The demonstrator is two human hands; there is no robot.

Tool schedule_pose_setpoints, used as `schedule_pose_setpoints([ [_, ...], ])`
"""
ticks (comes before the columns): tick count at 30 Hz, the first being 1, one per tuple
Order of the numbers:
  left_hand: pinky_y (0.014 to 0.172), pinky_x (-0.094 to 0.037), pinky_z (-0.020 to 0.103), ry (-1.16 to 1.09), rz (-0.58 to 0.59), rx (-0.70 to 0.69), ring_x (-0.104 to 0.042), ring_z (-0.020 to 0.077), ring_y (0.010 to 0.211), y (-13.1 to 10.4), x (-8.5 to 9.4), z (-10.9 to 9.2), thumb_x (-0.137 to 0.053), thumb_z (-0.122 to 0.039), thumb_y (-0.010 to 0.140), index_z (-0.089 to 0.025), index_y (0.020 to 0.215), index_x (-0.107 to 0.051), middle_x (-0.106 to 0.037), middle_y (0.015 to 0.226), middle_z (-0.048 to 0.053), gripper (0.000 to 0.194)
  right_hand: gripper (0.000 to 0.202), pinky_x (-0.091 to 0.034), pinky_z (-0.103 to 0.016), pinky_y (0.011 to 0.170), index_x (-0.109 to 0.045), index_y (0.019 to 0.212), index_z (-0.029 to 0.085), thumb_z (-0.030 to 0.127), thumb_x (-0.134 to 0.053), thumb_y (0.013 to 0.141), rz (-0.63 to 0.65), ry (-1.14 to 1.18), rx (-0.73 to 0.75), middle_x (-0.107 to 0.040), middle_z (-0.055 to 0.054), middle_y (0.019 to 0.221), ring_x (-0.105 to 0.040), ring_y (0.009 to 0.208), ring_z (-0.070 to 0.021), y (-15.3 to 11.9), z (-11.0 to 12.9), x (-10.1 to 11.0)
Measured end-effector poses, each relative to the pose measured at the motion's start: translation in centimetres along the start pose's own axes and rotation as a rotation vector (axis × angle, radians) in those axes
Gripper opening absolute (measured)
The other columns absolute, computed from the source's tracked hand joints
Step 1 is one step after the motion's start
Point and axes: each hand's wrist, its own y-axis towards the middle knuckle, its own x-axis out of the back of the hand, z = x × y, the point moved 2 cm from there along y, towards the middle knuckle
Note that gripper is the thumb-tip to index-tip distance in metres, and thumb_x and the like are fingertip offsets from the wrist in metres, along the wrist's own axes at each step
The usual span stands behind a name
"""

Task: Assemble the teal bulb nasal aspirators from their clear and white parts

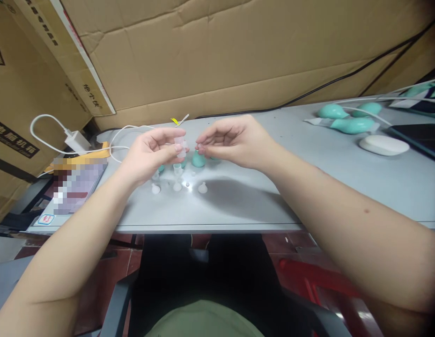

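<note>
Left hand [152, 152] pinching clear plastic piece [180, 146] above grey table [238, 196]; right hand [234, 142] just beside it, fingertips together, whether gripping anything I can't tell; I see teal bulbs [198, 159] below and between hands, small white cones [202, 188] nearer me, white oval case [384, 145] far right

The left cardboard box [41, 89] reads "电脑机箱"; its other print and the corner sticker [46, 219] are illegible.

Grey tabletop [248, 210] before me
On it I count: teal bulbs [198, 159], small white caps [202, 188], white oval case [384, 145], dark phone [419, 138], white cable [124, 128], yellow item [85, 157].
</note>
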Motion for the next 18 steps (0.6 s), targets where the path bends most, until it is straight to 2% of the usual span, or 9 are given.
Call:
schedule_pose_setpoints([
  [3, 0.082, -0.079, 0.029, -0.064, -0.011, 0.041, -0.092, 0.0226, 0.099, -0.2, -0.5, -0.4, -0.109, -0.057, 0.083, -0.025, 0.129, -0.089, -0.092, 0.115, 0.008, 0.059, 0.028, -0.073, -0.041, 0.096, -0.082, 0.097, 0.028, 0.048, -0.101, 0.089, 0.0, -0.031, 0.084, -0.088, -0.003, 0.1, -0.081, 0.093, -0.0217, 0.0, -0.1, -0.1],
  [6, 0.082, -0.077, 0.023, -0.127, -0.02, 0.12, -0.09, 0.0163, 0.09, -0.4, -0.9, -1.0, -0.111, -0.046, 0.084, -0.025, 0.125, -0.092, -0.092, 0.108, 0.005, 0.05, 0.027, -0.072, -0.042, 0.085, -0.083, 0.093, 0.029, 0.052, -0.099, 0.092, 0.005, -0.08, 0.213, -0.087, -0.003, 0.098, -0.081, 0.09, -0.0227, 0.2, -0.3, -0.2],
  [9, 0.083, -0.076, 0.021, -0.17, -0.003, 0.158, -0.09, 0.0145, 0.089, -0.5, -1.1, -1.4, -0.11, -0.041, 0.086, -0.024, 0.121, -0.093, -0.092, 0.109, 0.004, 0.042, 0.02, -0.072, -0.042, 0.081, -0.084, 0.09, 0.031, 0.045, -0.097, 0.094, -0.005, -0.117, 0.293, -0.088, -0.002, 0.098, -0.081, 0.091, -0.0237, 0.2, -0.4, -0.4],
  [14, 0.084, -0.076, 0.02, -0.153, 0.022, 0.182, -0.091, 0.0151, 0.09, -0.5, -1.2, -1.3, -0.109, -0.044, 0.087, -0.023, 0.123, -0.093, -0.093, 0.112, 0.006, 0.044, 0.013, -0.074, -0.043, 0.089, -0.084, 0.093, 0.03, 0.037, -0.094, 0.097, 0.003, -0.073, 0.325, -0.089, -0.001, 0.099, -0.082, 0.089, -0.0233, 0.2, -0.7, -1.0],
  [18, 0.083, -0.075, 0.018, -0.153, 0.031, 0.195, -0.091, 0.0142, 0.088, -0.6, -1.2, -1.4, -0.109, -0.043, 0.087, -0.023, 0.122, -0.092, -0.094, 0.105, 0.005, 0.045, 0.01, -0.072, -0.038, 0.086, -0.084, 0.094, 0.026, 0.029, -0.093, 0.097, -0.008, -0.078, 0.398, -0.087, -0.001, 0.095, -0.082, 0.087, -0.0201, 0.3, -1.0, -1.3],
])
